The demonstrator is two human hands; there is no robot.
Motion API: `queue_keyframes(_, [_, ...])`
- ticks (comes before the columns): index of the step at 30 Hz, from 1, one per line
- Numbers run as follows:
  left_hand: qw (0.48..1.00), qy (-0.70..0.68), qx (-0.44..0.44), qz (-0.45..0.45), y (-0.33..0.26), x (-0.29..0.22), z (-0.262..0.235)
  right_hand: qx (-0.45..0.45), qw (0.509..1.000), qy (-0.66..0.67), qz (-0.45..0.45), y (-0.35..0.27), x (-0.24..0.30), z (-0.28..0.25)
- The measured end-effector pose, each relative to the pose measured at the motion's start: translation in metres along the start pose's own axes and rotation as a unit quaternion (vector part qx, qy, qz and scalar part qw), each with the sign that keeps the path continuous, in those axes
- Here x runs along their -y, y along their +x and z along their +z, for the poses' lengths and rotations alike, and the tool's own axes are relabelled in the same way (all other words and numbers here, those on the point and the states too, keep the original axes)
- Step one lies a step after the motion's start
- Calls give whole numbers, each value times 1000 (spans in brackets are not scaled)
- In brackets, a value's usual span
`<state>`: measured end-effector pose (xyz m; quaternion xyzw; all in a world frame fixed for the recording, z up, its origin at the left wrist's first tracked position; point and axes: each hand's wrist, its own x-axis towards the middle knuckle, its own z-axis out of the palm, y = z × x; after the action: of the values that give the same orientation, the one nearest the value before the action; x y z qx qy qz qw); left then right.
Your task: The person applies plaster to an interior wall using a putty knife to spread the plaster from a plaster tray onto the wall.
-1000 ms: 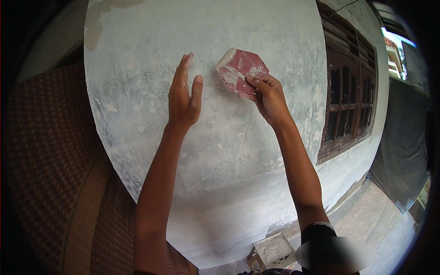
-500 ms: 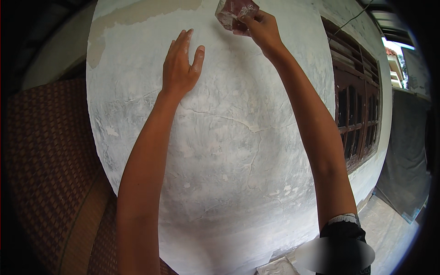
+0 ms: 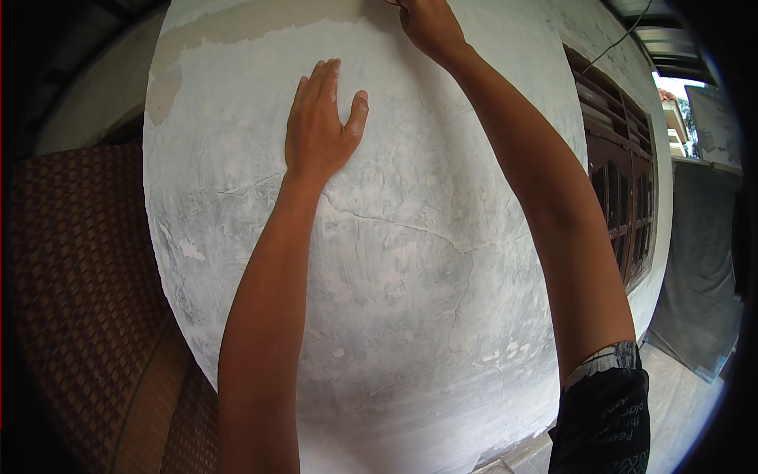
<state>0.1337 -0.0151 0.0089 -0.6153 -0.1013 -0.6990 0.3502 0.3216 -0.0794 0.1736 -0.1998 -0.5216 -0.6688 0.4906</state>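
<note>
The whitish wall (image 3: 379, 316) lies left of the window (image 3: 621, 186). Up-left of this window, the right hand (image 3: 430, 28) partly leaves the view; I cannot tell its grip. Beside it, a beige band (image 3: 257, 21) runs sideways, away from the window. Farther left, the left hand (image 3: 322, 126) is flat, empty. Right of the window hangs a dark sheet (image 3: 699, 261).

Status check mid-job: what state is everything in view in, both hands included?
Left hand: open, fingers up, thumb spread, pale smears on it, holding nothing; wall contact unclear.
Right hand: cut off by the top edge; grip cannot be judged.
Wall: patchy white and grey, cracked.
Tan strip: ragged-edged.
Window: panels look closed, seen at a slant.
Woven panel: upright.
Dark sheet: hanging, creased.
</note>
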Motion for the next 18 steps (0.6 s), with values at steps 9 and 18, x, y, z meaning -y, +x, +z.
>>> queue_keyframes(9, [1000,-6,0,-5,2,-5,-1,81,995,-7,54,4,-3,15])
queue_keyframes(18, [1000,10,-21,8,1,-1,-5,149,984,41,93,-26,39,-22])
